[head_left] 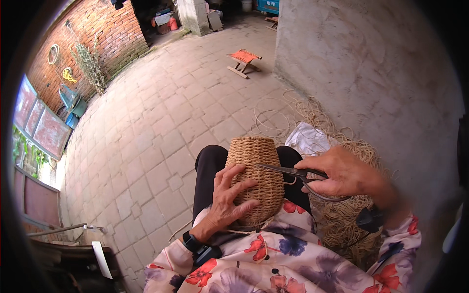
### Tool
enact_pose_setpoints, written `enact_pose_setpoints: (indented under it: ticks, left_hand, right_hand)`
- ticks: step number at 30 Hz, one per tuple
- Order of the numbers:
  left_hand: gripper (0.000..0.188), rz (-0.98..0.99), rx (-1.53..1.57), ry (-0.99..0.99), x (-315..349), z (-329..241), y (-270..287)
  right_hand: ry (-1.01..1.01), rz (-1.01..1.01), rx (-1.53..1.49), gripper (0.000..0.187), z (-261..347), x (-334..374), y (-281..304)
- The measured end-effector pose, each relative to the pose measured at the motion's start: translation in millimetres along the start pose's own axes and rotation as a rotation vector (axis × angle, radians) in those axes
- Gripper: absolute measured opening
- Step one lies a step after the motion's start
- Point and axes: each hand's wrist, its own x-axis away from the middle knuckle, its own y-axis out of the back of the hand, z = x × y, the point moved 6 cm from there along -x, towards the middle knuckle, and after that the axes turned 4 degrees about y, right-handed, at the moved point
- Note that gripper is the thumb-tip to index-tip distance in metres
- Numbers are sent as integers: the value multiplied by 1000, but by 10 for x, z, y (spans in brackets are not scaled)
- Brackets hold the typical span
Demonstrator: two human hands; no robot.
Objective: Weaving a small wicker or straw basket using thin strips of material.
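2 hands on work: left hand (229, 195) flat, fingers spread, pressing woven straw basket (259, 176) on lap. Right hand (344, 173) clamped on black scissors (293, 172), blades touching basket side. Loose fibre pile (351, 224) beside.

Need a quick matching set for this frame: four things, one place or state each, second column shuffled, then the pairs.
Things:
1. woven basket
2. scissors
3. folding stool
4. loose straw cord pile

Places or states:
A. held in the right hand, blades pointing at the weave
B. on the paving far off, orange seat
C. on the lap, left hand spread flat on its side
D. heaped on the ground by the grey wall, at the person's right

Pairs: 1-C, 2-A, 3-B, 4-D
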Motion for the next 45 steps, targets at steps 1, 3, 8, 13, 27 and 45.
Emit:
enact_pose_setpoints:
  ticks: [1, 3, 8, 13, 27, 45]
  left_hand:
    - [55, -8, 41, 9, 11, 84, -36]
    - [56, -8, 75, 21, 32, 123, -54]
    - [44, -60, 214, 144, 22, 33, 110]
    - [38, -285, 296, 345, -368, 195, 398]
    - [29, -21, 281, 81, -423, 189, 494]
    - [51, -57, 386, 446, -699, 815, -184]
  right_hand:
    - [-10, -43, -75, 37, -91, 26, -80]
    - [-19, -89, -160, 40, -197, 76, -263]
    - [-262, -264, -367, 45, -609, 209, -631]
    - [-500, -491, -466, 37, -1292, 174, -928]
    - [-489, -608, -791, 33, -1316, -456, -1246]
    - [-288, -678, -417, 42, -954, -349, -1142]
